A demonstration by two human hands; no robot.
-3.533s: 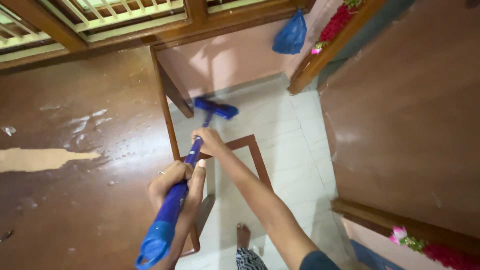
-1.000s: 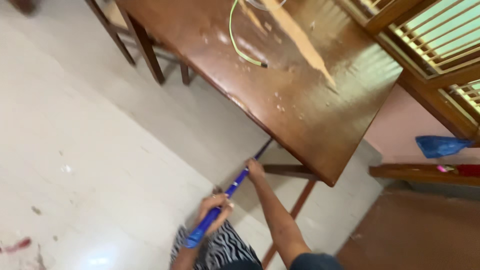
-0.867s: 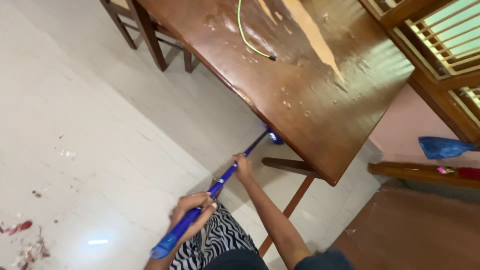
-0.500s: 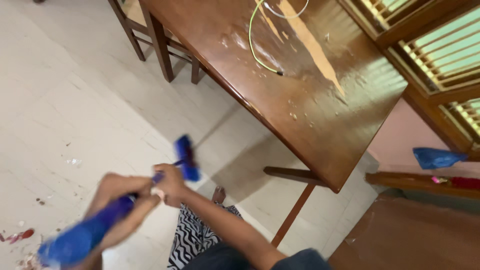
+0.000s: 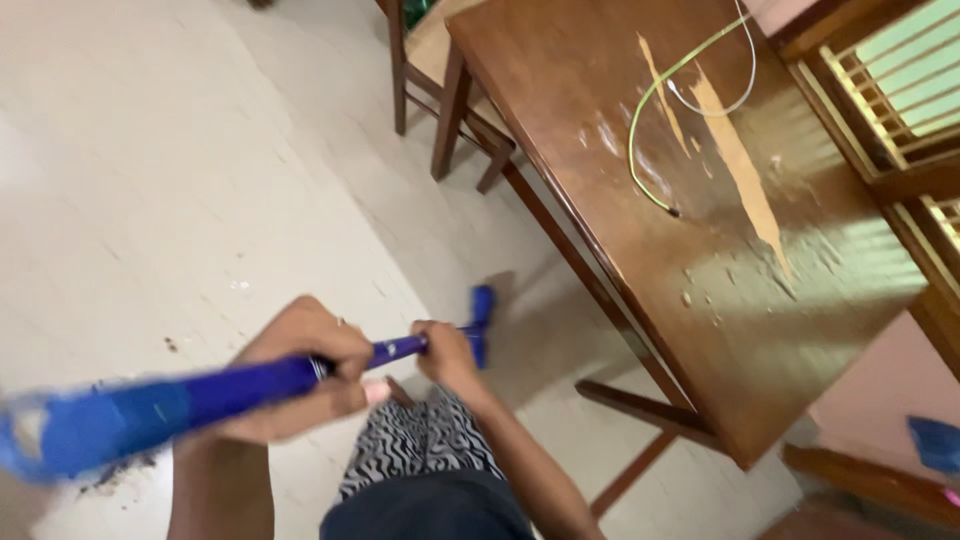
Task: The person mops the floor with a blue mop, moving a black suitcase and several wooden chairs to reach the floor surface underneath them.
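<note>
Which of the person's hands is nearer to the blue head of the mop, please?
The right hand: it grips the handle right beside the mop head. The left hand grips farther back along the blue handle.

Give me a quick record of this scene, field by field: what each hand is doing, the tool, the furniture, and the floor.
Left hand: wrapped around the mop handle, nearer its top end
Right hand: gripping the handle close to the mop head
Mop: blue, blurred, held almost level across the view
Table: brown wood, top scuffed with pale patches
Cable: green, lying on the table
Chair: wooden, beside the table
Floor: pale tiles, small specks and a dark patch of dirt at the lower left
</note>
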